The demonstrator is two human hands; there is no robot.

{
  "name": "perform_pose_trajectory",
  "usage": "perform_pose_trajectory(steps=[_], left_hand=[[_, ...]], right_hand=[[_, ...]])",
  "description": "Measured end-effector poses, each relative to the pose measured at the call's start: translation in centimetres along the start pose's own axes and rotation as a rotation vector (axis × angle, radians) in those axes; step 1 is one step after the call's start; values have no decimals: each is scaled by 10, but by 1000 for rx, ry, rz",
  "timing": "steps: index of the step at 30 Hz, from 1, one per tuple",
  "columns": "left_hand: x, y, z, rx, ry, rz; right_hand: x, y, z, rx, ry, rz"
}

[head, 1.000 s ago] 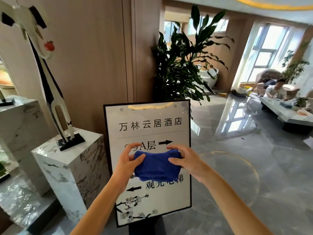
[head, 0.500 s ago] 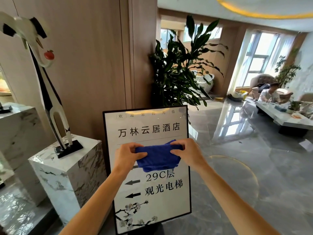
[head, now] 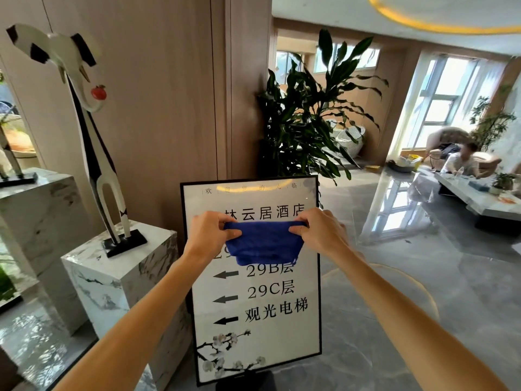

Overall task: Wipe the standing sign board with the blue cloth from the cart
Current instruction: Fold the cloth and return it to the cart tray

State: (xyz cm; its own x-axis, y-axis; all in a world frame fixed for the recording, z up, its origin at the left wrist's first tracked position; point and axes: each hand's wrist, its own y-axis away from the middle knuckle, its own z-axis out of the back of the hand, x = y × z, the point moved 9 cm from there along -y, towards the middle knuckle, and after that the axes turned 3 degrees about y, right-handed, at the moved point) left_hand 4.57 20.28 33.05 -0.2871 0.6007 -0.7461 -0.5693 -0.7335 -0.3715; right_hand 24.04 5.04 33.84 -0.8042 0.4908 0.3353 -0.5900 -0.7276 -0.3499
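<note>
A standing sign board [head: 253, 342] with a black frame, black characters, arrows and a blossom print stands in front of me on the floor. The blue cloth [head: 263, 242] is stretched flat in front of the board's upper half, covering part of the text. My left hand [head: 210, 232] pinches the cloth's left top corner. My right hand [head: 321, 231] pinches the right top corner. I cannot tell whether the cloth touches the glass.
A marble pedestal [head: 118, 275] with a tall black-and-white bird sculpture [head: 93, 136] stands close on the left, a larger marble block [head: 33, 210] behind it. A big potted plant [head: 310, 119] rises behind the board. Glossy grey floor [head: 423, 292] spreads right; a seated person [head: 462, 162] is by a low table [head: 485, 198].
Both hands have carried the cloth upward along the board, from its middle to just below the top line of text. More of the lower lines now shows.
</note>
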Motion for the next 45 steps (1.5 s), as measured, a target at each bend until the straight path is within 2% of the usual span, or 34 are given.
perform_pose_trajectory(steps=[8,19,27,33,40,45], left_hand=[[-5,-8,4,-7,40,55],[4,15,-29,90,130,154],[12,17,-14,127,130,113],[52,30,5,169,141,96],[98,56,0,319,153,103],[108,85,-11,432,197,97]], right_hand=[[0,-3,23,-15,-58,32],[-18,15,14,123,-38,59],[-7,31,5,114,-61,-16],[21,61,-23,137,-62,-64],[38,117,-59,143,-102,-169],[36,165,-66,128,-88,-284]])
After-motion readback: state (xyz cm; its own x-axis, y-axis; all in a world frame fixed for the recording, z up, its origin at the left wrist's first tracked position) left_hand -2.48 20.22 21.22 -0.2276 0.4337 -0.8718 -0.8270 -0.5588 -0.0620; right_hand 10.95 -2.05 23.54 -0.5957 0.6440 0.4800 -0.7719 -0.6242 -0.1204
